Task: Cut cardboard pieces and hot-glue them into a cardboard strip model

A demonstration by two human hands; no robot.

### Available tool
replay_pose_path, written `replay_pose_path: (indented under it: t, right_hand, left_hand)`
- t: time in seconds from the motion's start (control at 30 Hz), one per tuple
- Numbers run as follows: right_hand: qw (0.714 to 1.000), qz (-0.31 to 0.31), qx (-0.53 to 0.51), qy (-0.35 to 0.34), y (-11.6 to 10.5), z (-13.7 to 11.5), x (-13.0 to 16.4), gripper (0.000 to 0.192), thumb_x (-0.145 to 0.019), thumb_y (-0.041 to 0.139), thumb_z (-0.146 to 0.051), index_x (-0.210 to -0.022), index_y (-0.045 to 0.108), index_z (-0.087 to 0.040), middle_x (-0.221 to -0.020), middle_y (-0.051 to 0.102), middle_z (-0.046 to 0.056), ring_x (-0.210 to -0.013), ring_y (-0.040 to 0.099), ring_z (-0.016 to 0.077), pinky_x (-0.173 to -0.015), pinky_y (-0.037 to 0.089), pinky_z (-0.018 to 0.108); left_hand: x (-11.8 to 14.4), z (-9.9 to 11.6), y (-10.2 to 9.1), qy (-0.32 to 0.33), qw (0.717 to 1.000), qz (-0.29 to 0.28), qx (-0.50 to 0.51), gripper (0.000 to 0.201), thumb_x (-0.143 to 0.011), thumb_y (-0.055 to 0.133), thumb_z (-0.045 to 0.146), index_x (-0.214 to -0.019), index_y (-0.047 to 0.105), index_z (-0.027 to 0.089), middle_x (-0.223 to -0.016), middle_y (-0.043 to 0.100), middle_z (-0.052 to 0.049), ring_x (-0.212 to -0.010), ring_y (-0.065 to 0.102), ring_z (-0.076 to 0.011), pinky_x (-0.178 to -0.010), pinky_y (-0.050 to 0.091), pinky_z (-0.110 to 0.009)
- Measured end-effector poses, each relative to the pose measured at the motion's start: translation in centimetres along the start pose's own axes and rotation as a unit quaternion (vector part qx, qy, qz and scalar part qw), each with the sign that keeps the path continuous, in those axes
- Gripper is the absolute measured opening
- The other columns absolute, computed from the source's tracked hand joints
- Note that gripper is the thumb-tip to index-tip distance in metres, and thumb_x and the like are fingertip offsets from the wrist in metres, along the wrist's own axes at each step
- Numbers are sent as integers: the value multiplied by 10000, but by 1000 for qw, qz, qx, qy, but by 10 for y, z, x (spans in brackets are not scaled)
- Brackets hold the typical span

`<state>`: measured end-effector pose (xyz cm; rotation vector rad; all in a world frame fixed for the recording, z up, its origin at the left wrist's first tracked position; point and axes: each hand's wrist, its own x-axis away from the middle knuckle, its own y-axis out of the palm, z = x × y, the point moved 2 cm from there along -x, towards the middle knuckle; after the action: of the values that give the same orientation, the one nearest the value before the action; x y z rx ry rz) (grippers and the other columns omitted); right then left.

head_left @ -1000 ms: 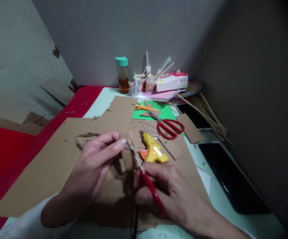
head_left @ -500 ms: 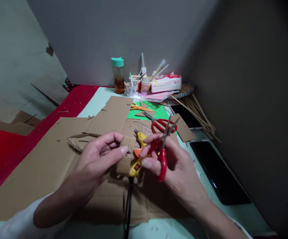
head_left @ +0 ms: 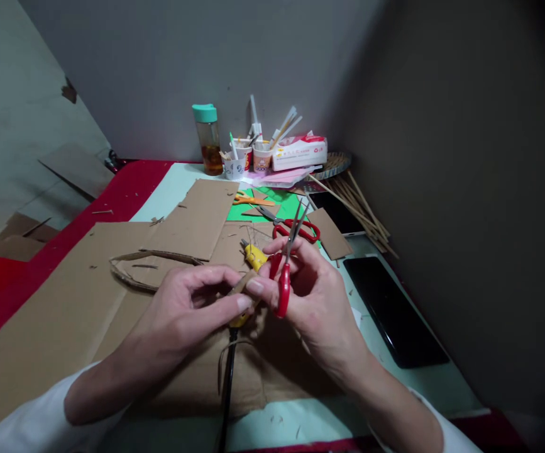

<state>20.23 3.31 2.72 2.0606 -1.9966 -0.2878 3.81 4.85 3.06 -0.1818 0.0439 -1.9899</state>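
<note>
My left hand (head_left: 190,308) pinches a small piece of cardboard (head_left: 242,283), now seen nearly edge-on and partly covered by fingers. Red-handled scissors (head_left: 284,290) hang on the fingers of my right hand (head_left: 322,299), their blades pointing up and slightly parted. That hand's thumb and fingers also meet the cardboard piece at its right end. Beneath the hands lies a yellow glue gun (head_left: 254,256), its middle hidden, with a black cord (head_left: 227,384) running toward me. Left of it, a bent cardboard strip (head_left: 126,277) forms a pointed loop on the cardboard sheet (head_left: 65,314).
Behind the hands lie a second pair of red scissors (head_left: 313,234) and orange scissors (head_left: 253,200) on green paper (head_left: 279,196). A black phone (head_left: 395,314) and wooden sticks (head_left: 361,211) lie right. A bottle (head_left: 210,141), cups (head_left: 234,167) and a tissue pack (head_left: 300,153) stand at the back.
The cardboard piece has tilted from face-on to nearly edge-on. My right hand has come left, scissors still in it, and its thumb now meets the piece. The whole view has shifted slightly.
</note>
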Motion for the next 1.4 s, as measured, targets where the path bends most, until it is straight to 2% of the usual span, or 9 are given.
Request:
replay_pose_path:
  t: [0.27, 0.43, 0.53, 0.63, 0.7, 0.87, 1.1, 1.23, 1.4]
  right_hand:
    - [999, -10, -24, 22, -6, 3, -1, 485, -610, 941, -160, -942, 594, -230, -652, 681, -83, -568, 560, 82, -549, 458, 175]
    - [998, -25, -43, 24, -7, 5, -2, 490, -608, 948, -180, -949, 600, -237, -673, 696, -81, -601, 625, 100, -572, 506, 188]
    - [997, -28, -68, 8, -7, 4, -1, 477, -628, 939, -145, -954, 602, -232, -682, 698, -90, -596, 628, 77, -586, 509, 164]
    - [996, -25, -88, -4, -10, 4, 0, 458, -649, 943, -145, -951, 608, -222, -691, 695, -93, -590, 610, 51, -592, 497, 132]
    - [995, -20, -96, -10, -13, 6, 1, 418, -697, 935, -188, -961, 612, -223, -699, 680, -94, -598, 608, 40, -589, 485, 113]
    - [995, 17, -94, -16, -22, 11, -1, 359, -775, 903, -251, -1027, 648, -227, -767, 601, -87, -610, 569, 16, -513, 406, 76]
    - [995, -6, -94, -15, -21, 10, 1, 349, -791, 894, -264, -1023, 636, -227, -732, 560, -85, -575, 505, 22, -487, 370, 92]
    - [995, -22, -92, 10, -20, 9, 2, 352, -804, 891, -285, -1014, 614, -234, -725, 585, -88, -576, 493, 18, -523, 393, 86]
    - [996, -21, -87, 8, -18, 10, 3, 362, -795, 897, -294, -1007, 610, -235, -802, 633, -72, -622, 541, 25, -553, 420, 91]
  left_hand:
    - [-4, 3, -1, 30, 996, -25, -83, 151, -867, 606, 194, -722, 646, 207, -669, 617, 53, -616, 512, -101, -571, 383, -208]
    - [-3, 11, 7, 98, 983, 47, -151, 195, -809, 558, 141, -632, 601, 210, -571, 542, 67, -547, 461, -97, -548, 364, -220]
    - [-2, 11, 8, 129, 975, 65, -168, 174, -840, 574, 135, -726, 668, 225, -640, 611, 63, -593, 520, -105, -594, 402, -213]
    - [-2, 9, 2, 117, 984, 53, -120, 102, -885, 644, 226, -923, 735, 251, -801, 696, 30, -717, 607, -135, -660, 454, -218]
    - [-3, 8, -4, 88, 994, 26, -51, 130, -913, 662, 323, -997, 748, 274, -775, 666, 24, -697, 594, -141, -624, 455, -219]
    - [-2, 10, -18, 77, 994, 76, -13, 132, -873, 752, 361, -991, 796, 321, -776, 630, 37, -696, 550, -104, -604, 427, -156]
    - [-5, 11, -19, 84, 993, 41, -70, 104, -864, 756, 295, -903, 822, 365, -868, 782, 66, -788, 698, -125, -684, 516, -148]
    - [-5, 15, -21, 180, 968, 92, -150, 213, -856, 722, 189, -897, 824, 372, -843, 772, 84, -773, 694, -115, -693, 509, -161]
    - [0, 20, -15, 318, 896, 186, -249, 220, -864, 725, 141, -965, 791, 325, -835, 746, 52, -817, 660, -159, -749, 515, -266]
